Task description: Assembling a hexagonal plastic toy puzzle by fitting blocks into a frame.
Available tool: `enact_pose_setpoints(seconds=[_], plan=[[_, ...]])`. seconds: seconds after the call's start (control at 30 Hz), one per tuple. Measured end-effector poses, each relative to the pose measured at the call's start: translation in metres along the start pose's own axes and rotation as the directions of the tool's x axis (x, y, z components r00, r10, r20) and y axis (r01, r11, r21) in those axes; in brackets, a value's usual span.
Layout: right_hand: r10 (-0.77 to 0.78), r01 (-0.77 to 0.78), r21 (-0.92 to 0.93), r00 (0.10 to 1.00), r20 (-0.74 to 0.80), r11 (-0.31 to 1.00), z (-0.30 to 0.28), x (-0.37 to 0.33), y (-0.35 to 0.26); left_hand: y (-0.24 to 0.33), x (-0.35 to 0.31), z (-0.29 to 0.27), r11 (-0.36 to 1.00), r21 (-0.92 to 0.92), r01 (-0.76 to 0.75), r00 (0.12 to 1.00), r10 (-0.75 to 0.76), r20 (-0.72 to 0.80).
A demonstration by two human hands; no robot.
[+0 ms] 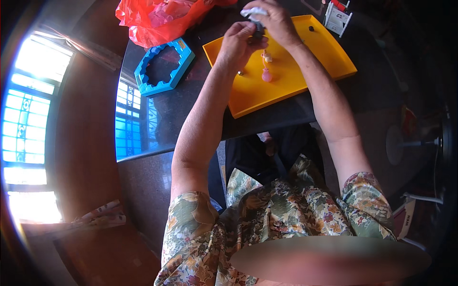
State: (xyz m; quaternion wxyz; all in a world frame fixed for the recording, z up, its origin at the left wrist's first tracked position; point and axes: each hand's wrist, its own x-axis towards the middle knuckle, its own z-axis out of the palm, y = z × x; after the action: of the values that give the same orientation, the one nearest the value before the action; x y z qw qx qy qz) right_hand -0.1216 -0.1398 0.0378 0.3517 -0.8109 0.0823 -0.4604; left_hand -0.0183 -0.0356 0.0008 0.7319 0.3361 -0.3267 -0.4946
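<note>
Both my hands are raised over the far part of a shallow yellow tray (281, 93). My left hand (237, 44) is closed, thumb and fingers pinching a small dark object (258, 31) whose kind I cannot make out. Close against it, my right hand (276, 25) is closed on a crumpled white cloth or tissue (254, 11). Below the hands, a pink charm (266, 75) with a pale star-like piece (266, 57) lies in the tray. A small shiny bead-like thing (240, 73) rests near my left wrist, and a little dark piece (311, 28) sits toward the tray's far right.
A blue hexagonal frame with a toothed inner edge (183, 71) lies left of the tray on the dark glossy table (143, 138). Behind it is a red plastic bag (157, 24). A small white rack-like item (338, 20) stands at the far right.
</note>
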Motion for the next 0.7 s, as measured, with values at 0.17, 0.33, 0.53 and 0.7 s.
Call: enact_pose_setpoints(seconds=[0.17,0.33,0.53,0.7], plan=[[0.233,-0.220,0.590,0.971,0.055,0.777,-0.010,0.005,-0.001,0.006,-0.007,0.021,0.993,-0.079,0.088,0.996,-0.087,0.019],[-0.181,0.205,-0.162,0.972,0.150,0.965,0.001,-0.005,0.016,0.002,0.006,-0.017,0.942,-0.303,0.143,0.990,-0.136,0.045],[-0.004,0.000,-0.178,1.000,-0.022,0.984,-0.005,-0.002,0.021,0.009,-0.006,-0.012,0.934,-0.221,0.280,0.942,-0.223,0.253],[0.228,-0.173,0.206,0.932,-0.284,0.963,-0.028,-0.002,0.045,0.021,-0.009,0.027,0.889,0.362,-0.281,0.952,0.307,-0.014]])
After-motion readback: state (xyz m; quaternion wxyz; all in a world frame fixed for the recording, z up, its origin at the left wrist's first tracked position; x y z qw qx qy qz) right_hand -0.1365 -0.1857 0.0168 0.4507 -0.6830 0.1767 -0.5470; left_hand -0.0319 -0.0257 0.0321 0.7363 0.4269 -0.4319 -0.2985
